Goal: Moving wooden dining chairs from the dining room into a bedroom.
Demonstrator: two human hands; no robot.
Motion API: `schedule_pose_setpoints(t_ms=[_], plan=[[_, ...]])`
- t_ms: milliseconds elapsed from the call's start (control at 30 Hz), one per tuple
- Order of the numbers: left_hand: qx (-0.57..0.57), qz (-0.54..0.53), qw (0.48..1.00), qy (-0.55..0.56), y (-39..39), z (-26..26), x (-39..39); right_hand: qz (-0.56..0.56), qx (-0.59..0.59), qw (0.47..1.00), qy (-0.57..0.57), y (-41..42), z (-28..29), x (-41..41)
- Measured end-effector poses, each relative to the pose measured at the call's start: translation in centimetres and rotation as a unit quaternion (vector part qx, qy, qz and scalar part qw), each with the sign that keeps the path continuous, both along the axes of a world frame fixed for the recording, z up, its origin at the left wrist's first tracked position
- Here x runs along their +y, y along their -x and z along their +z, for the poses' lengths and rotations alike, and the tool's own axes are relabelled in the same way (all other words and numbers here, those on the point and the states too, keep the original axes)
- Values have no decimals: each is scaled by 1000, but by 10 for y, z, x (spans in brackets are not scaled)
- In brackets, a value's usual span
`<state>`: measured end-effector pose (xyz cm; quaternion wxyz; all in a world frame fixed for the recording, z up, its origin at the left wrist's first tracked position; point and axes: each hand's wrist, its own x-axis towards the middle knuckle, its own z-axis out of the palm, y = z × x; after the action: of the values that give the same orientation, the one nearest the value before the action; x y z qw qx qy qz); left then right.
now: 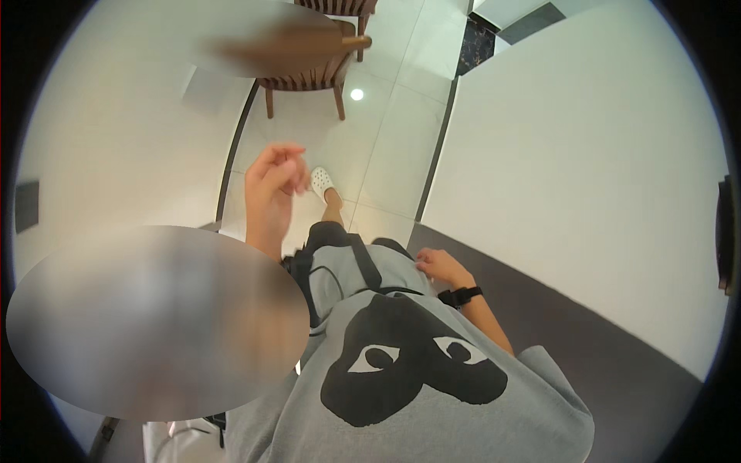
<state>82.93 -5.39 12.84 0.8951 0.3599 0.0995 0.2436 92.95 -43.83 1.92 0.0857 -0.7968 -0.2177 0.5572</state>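
Observation:
My left hand [277, 171] is raised in front of me with its fingers loosely bent and slightly blurred; nothing shows in it. Beyond and beside it is a white clog with holes [322, 180] on one foot. Low at my right side hangs my right hand [443, 266], near the hem of the grey T-shirt [469, 425] and the dark shorts [329, 232]. Its fingers curl loosely and no object is seen in them. A black watch or wristband [460, 296] is on that wrist. A black strap [365, 263] and thin cables lie across the shirt.
Pale walls [567, 150] with dark baseboards flank a light tiled floor [370, 139]. Slatted wooden chairs [338, 75] stand ahead, the nearer one partly hidden by a blurred oval. Another blurred oval hides the lower left. A dark grey floor area [521, 307] lies at right.

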Motion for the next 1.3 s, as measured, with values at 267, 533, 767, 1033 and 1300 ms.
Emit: schedule_pose_setpoints(t_ms=[267, 533, 767, 1033, 1300], plan=[[397, 83, 911, -76, -75, -87, 148, -63, -138, 973, -173, -166, 15, 168], [522, 280, 805, -32, -152, -163, 252, -479, -137, 810, -309, -278, -60, 350], [484, 261, 835, -27, -155, -244, 303, -599, 167, 732, -279, -289, -81, 366], [306, 409, 851, 125, -130, -256, 247, -645, 252, 712, -116, -354, -101, 371], [192, 557, 710, 385, 8, -223, 68, -511, 261, 814, -90, -282, -47, 411]])
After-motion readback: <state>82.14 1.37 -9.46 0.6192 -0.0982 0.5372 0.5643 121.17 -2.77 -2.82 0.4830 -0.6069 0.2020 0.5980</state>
